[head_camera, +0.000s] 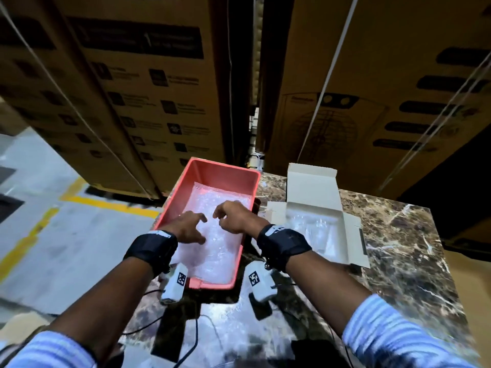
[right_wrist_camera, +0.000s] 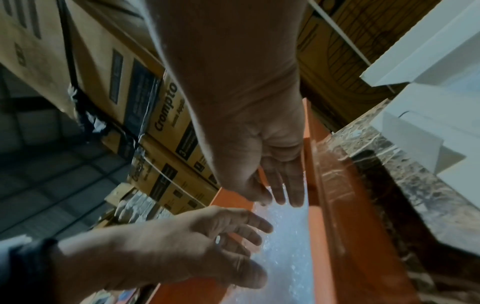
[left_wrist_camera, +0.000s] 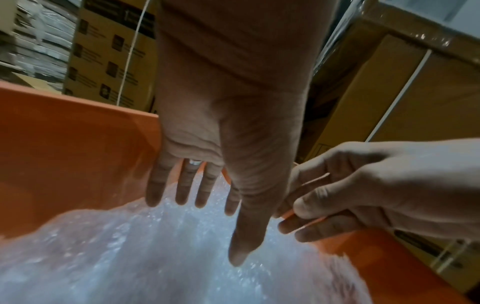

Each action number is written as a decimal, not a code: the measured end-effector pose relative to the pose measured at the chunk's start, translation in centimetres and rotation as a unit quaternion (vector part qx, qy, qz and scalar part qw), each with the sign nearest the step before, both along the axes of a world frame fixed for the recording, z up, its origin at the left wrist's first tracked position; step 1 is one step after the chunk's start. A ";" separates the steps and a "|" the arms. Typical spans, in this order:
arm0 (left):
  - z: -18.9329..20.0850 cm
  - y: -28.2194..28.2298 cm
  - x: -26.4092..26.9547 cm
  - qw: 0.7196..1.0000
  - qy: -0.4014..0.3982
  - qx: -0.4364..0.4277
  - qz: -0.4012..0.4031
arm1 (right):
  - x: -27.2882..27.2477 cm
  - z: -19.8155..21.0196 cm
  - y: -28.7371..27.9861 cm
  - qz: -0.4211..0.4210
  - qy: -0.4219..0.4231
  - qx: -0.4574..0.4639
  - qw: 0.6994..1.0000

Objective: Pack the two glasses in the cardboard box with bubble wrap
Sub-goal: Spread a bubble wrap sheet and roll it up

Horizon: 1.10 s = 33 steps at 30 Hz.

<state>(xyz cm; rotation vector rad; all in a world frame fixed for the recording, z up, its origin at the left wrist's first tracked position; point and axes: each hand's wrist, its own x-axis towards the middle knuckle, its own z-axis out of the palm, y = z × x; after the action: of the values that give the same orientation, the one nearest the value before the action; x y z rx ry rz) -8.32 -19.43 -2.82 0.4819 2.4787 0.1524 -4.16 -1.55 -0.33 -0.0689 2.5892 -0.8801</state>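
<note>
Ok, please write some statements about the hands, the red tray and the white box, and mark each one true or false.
1. Both hands reach into the red tray. True.
2. The tray holds bubble wrap. True.
3. The white cardboard box is closed. False: its lid stands open.
4. The box stands to the left of the tray. False: it stands to its right.
5. The left hand has its fingers spread over the wrap. True.
6. The right hand holds a glass. False: no glass is seen in it.
</note>
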 end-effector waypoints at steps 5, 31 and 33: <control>-1.0 -0.6 0.5 0.990 -0.106 -0.086 -0.033 | -0.2 -2.5 -2.4 0.087 -0.072 0.124 0.986; 5.3 1.1 -1.6 0.906 -0.001 0.376 0.196 | 1.4 -0.6 -1.0 -0.041 0.015 -0.014 0.999; 6.0 1.4 -1.5 0.875 -0.015 0.430 0.222 | 1.8 -0.3 -0.6 -0.075 0.071 -0.056 0.993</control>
<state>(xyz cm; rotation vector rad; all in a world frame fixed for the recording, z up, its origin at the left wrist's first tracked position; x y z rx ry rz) -9.86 -18.06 3.13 0.2249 2.3334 1.4696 -2.40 -2.15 -0.66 0.0328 2.7022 -1.1108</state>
